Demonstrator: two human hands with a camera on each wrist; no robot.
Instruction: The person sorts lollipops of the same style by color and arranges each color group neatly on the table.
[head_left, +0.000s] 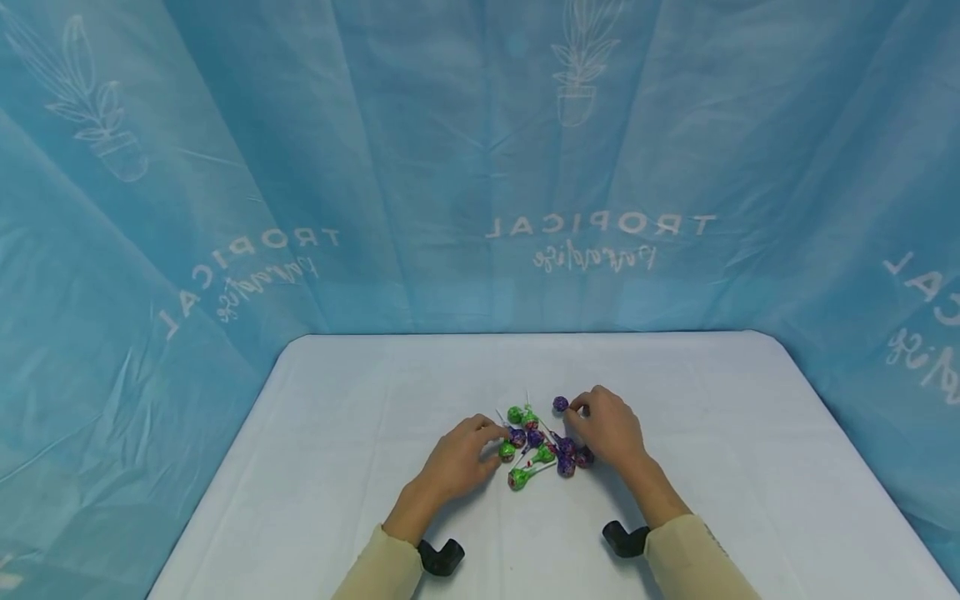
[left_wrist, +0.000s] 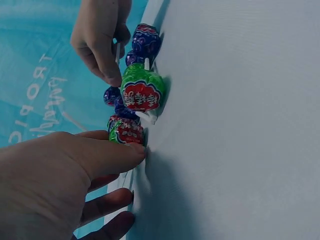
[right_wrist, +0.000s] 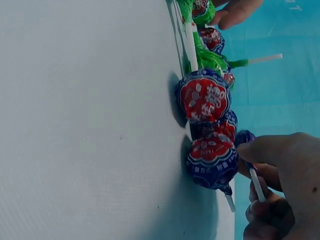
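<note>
Both hands work at a loose pile of wrapped lollipops on the white-covered table. My right hand (head_left: pixel 609 427) pinches a purple-wrapped lollipop (head_left: pixel 560 404) at the pile's far right; its white stick (right_wrist: pixel 257 185) runs under the thumb in the right wrist view. On the other side, my left hand (head_left: pixel 463 454) has its thumb and index finger apart beside a green-and-red lollipop (left_wrist: pixel 127 131), fingertips right at the wrapper. Its other fingers spread loosely below. Closer to the body lies another green lollipop (head_left: pixel 518 478). Several purple lollipops (right_wrist: pixel 205 97) cluster near the right hand.
The white tablecloth (head_left: pixel 360 400) spreads around the pile. Blue curtains (head_left: pixel 450 167) with mirrored lettering hang behind and at both sides. A black curved piece (head_left: pixel 441 557) sits at the left wrist, and a similar black piece (head_left: pixel 625 540) at the right wrist.
</note>
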